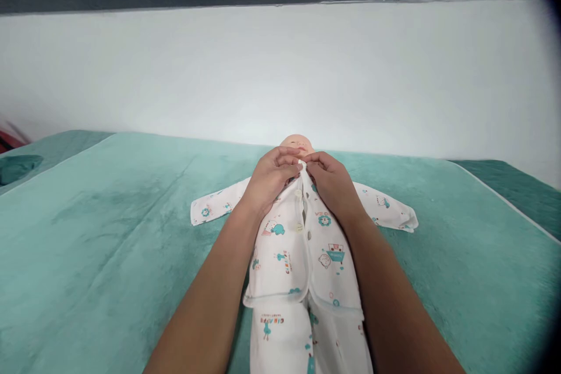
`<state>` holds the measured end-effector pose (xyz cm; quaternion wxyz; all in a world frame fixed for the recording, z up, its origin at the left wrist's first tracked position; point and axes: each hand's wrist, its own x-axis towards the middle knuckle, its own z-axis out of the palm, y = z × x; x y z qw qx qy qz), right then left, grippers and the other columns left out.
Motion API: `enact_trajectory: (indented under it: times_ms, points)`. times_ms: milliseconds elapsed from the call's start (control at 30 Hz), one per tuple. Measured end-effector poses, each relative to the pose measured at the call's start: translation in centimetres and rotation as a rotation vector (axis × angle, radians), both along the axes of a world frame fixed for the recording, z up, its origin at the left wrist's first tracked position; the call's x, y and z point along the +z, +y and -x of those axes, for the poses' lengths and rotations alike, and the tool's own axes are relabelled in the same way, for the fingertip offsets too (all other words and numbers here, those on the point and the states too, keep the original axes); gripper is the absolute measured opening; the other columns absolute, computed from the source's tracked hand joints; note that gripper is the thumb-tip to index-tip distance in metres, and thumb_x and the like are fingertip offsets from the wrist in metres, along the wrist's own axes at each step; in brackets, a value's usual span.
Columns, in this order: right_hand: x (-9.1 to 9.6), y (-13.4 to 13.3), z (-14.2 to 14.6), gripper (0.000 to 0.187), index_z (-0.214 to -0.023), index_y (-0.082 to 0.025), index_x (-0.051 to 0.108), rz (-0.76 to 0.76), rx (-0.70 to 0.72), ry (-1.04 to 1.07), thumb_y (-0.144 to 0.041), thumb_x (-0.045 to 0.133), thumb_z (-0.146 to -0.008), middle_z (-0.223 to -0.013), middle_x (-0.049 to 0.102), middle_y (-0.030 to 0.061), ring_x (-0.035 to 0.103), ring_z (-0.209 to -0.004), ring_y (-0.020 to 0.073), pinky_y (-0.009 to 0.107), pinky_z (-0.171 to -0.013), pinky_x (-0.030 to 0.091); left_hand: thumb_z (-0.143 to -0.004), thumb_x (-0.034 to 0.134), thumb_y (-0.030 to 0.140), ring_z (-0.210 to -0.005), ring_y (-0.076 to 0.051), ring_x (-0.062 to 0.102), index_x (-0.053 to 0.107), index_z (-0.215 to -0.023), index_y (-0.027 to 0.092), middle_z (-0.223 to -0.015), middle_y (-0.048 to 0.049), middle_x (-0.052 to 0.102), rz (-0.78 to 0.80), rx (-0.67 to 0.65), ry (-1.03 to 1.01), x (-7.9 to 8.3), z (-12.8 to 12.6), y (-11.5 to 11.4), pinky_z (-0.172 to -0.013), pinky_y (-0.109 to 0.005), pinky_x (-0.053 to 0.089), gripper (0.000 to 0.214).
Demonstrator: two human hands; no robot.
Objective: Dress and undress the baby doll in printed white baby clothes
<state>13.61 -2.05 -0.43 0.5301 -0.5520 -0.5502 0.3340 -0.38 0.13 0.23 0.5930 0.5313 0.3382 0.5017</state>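
A baby doll (297, 141) lies on its back, its head at the far end, in a white printed jacket (280, 245) and matching trousers (280, 333). At the neck, my left hand (276, 175) pinches one edge of the jacket front. My right hand (331, 181) grips the other edge close beside it, the fingertips of both nearly meeting. Below them the two front edges lie side by side, with a narrow gap and several pale buttons along the left one. The jacket's sleeves stretch out flat to both sides. My fingers partly cover the doll's chin and the collar.
A light green plush cover (131, 234) spreads under the doll, with darker green borders at left and right. Behind it rises a white wall (263, 70) with a dark band on top. Something red (11, 139) shows at the far left edge.
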Motion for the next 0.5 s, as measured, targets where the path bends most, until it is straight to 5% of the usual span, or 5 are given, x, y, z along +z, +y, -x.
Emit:
enact_trajectory:
  times_ms: [500]
  points:
    - [-0.67, 0.46, -0.15, 0.015, -0.089, -0.022, 0.066, -0.009, 0.006, 0.103, -0.026, 0.055, -0.078, -0.070, 0.060, -0.0030, 0.047, -0.061, 0.0119, 0.027, -0.060, 0.034, -0.070, 0.059, 0.005, -0.089, -0.013, 0.060, 0.063, -0.096, 0.017, -0.098, -0.0040, 0.066, -0.262, 0.321, 0.355, -0.25, -1.03, 0.14, -0.083, -0.026, 0.047, 0.029]
